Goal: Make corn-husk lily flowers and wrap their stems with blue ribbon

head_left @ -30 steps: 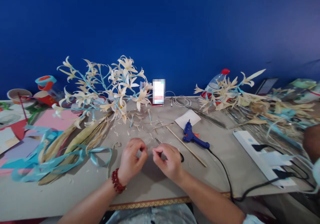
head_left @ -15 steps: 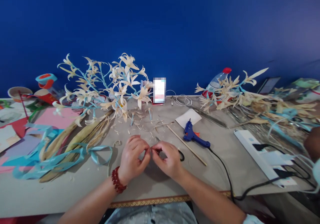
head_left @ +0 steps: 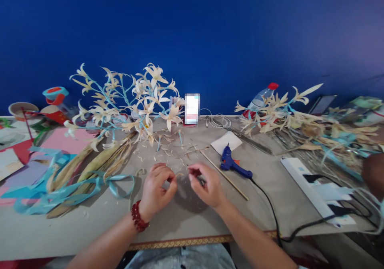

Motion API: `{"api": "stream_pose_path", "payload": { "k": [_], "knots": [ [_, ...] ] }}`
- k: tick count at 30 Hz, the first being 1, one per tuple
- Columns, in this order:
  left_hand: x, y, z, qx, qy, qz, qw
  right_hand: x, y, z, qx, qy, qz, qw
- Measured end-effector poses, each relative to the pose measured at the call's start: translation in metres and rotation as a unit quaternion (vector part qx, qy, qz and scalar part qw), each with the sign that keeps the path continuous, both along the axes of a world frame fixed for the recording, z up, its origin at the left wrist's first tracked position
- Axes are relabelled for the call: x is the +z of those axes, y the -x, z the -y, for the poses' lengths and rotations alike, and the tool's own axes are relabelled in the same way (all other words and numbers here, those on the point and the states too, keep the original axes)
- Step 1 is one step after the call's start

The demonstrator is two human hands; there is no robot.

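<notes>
Blue ribbon [head_left: 69, 195] lies left of my left hand [head_left: 157, 189], whose fingers pinch a thin husk strip [head_left: 180, 174]. Just right of the strip, my right hand [head_left: 207, 185] is pinched narrow; I cannot tell on what. The tabletop [head_left: 180, 217] is bare from my wrists to its near edge. The glue gun [head_left: 229, 163] lies farther right.

bare forearms, a red beaded bracelet [head_left: 137, 221] on the left wrist.

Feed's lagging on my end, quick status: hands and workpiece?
Left hand and right hand pinched shut, slightly apart. Small pale strip between them, grip unclear. Scissors partly under right hand; stick and glue gun just beside.
</notes>
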State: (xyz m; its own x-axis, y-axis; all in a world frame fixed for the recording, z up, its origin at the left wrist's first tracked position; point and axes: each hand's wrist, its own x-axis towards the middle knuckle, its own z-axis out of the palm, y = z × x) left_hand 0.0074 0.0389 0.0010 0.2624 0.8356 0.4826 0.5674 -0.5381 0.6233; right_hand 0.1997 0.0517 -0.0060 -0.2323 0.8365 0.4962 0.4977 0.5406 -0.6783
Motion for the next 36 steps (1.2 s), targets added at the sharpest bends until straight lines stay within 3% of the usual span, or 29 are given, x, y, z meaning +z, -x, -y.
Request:
{"api": "stream_pose_path", "payload": {
  "k": [3, 7, 13, 18, 28, 36],
  "knots": [
    [0.001, -0.002, 0.0, 0.001, -0.003, -0.019, 1.0, 0.001, 0.014, 0.006, 0.044, 0.015, 0.027, 0.999],
    [0.001, -0.004, 0.001, -0.005, -0.01, -0.031, 0.999, -0.004, 0.019, 0.005, 0.02, 0.008, 0.035, 0.999],
    [0.001, -0.002, 0.001, 0.005, -0.015, -0.015, 1.0, -0.004, -0.003, -0.005, -0.069, -0.01, 0.011, 0.998],
    [0.001, -0.002, 0.001, 0.0, -0.017, -0.033, 0.999, 0.006, 0.006, 0.004, 0.038, 0.015, 0.018, 0.999],
    [-0.001, -0.004, -0.002, -0.004, -0.019, -0.048, 0.999, -0.002, 0.016, 0.008, 0.01, -0.061, 0.072, 0.995],
    [0.002, -0.009, 0.0, -0.021, -0.028, -0.044, 0.998, -0.004, 0.016, 0.008, 0.005, -0.054, 0.054, 0.997]
  ]
}}
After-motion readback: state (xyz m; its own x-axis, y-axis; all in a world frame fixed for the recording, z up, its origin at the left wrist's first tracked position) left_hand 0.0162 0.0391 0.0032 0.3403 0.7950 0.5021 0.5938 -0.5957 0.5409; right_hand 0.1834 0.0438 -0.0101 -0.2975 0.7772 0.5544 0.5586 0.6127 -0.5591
